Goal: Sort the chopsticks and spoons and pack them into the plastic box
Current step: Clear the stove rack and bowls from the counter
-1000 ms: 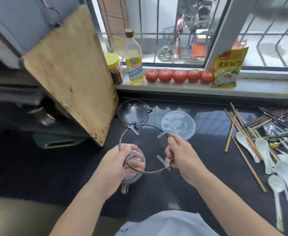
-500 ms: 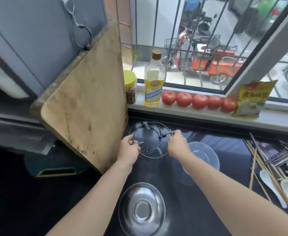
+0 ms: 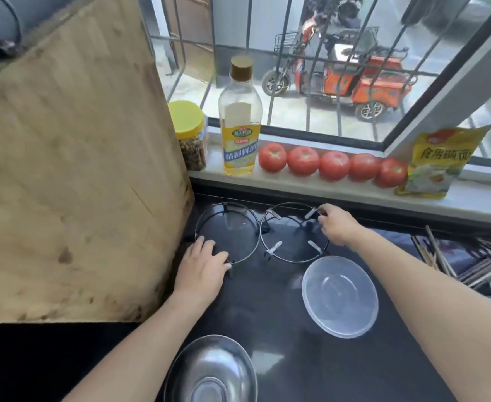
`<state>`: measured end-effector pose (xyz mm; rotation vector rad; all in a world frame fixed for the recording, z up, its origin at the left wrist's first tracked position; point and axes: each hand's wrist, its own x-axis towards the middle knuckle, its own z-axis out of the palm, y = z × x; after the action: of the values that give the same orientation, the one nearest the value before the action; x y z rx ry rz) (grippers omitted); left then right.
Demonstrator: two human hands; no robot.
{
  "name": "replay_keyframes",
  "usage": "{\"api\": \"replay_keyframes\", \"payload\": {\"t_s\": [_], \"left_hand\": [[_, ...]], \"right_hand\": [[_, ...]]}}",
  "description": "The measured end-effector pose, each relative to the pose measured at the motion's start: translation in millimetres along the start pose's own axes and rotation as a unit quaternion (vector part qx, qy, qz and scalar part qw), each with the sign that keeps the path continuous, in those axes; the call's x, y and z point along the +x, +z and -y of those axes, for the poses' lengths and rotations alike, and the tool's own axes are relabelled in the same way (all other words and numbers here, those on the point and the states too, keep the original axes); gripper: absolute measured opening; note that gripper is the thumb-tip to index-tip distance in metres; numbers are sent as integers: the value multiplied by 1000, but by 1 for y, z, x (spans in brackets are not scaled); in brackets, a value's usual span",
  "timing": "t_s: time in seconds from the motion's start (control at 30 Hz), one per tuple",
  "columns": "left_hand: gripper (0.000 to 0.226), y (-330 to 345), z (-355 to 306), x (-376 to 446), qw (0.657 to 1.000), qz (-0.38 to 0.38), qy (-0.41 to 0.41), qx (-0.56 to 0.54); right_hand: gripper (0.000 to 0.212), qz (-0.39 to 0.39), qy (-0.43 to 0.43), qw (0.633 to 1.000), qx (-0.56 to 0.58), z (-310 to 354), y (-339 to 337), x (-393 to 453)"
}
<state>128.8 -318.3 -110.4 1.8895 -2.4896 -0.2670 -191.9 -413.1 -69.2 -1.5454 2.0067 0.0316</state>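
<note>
Wood comes first at the far left: a large worn wooden cutting board (image 3: 73, 158) leans upright over the black counter (image 3: 267, 309). Just right of it, on the pale window sill (image 3: 340, 192), stand one clear jar with a yellow lid (image 3: 190, 134) and one clear bottle of yellow oil (image 3: 241, 120) whose yellow label carries Chinese writing too blurred to read. Five red tomatoes (image 3: 334, 165) sit in a row beside the bottle, ending at a yellow food packet (image 3: 438, 161) printed with large Chinese characters.

On the counter below, two round wire pot stands lie side by side, touching. The left hand (image 3: 202, 266) rests on the near rim of the left wire stand (image 3: 227, 232), its fingers lightly curved over the wire and holding nothing fast. The right hand (image 3: 338, 227) pinches the far right edge of the right wire stand (image 3: 293, 232).

Nearer, one shiny steel bowl (image 3: 211, 372) sits at the bottom edge, and one round clear plastic box (image 3: 340, 295) stands open and mouth-up to its right.

At the far right edge lies a loose heap of wooden and dark chopsticks (image 3: 470, 262), long axes running mostly from far-left to near-right; their number cannot be counted.
</note>
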Motion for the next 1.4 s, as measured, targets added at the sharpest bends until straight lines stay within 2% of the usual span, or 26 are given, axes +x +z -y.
{"api": "replay_keyframes", "payload": {"t_s": [0.17,0.37,0.53,0.6,0.7,0.77,0.9,0.97,1.03,1.1,1.17,1.23,1.3,1.4], "left_hand": [[21,1,0,-8,1000,-9,2,-16],[35,-8,6,-6,998,-4,59,17],[33,-13,14,0,995,-15,94,29],[32,-12,15,-1,994,-19,100,41],[34,-12,12,-5,993,-25,103,51],[36,-14,11,-8,989,-34,134,51],[26,-35,7,-18,986,-91,138,-15],[21,-54,2,-24,984,-135,112,-38],[16,-69,-2,-25,981,-157,97,-54],[17,-76,-5,-26,979,-168,102,-61],[26,-76,-8,-30,975,-181,108,-73],[29,-75,-12,-34,971,-199,92,-97],[24,-72,-18,-36,969,-210,81,-105],[23,-67,-32,-34,964,-220,110,-101]], "right_hand": [[37,17,-13,999,37,-34,-10,9],[44,13,-34,999,-11,-46,-3,14],[45,-4,-39,998,-51,-35,13,13],[41,-24,-20,997,-73,-34,15,9],[22,-43,9,991,-125,-38,16,2],[15,-42,34,990,-130,-43,12,-4],[21,-28,85,995,-50,-54,7,2],[20,12,117,991,62,-46,13,9],[20,64,127,957,252,-22,18,4],[32,129,75,911,384,0,18,-6],[35,173,18,888,425,10,15,-17],[34,167,-7,892,421,15,9,-30],[39,175,-12,889,423,20,4,-45],[46,245,-11,864,440,40,6,-70]]}}
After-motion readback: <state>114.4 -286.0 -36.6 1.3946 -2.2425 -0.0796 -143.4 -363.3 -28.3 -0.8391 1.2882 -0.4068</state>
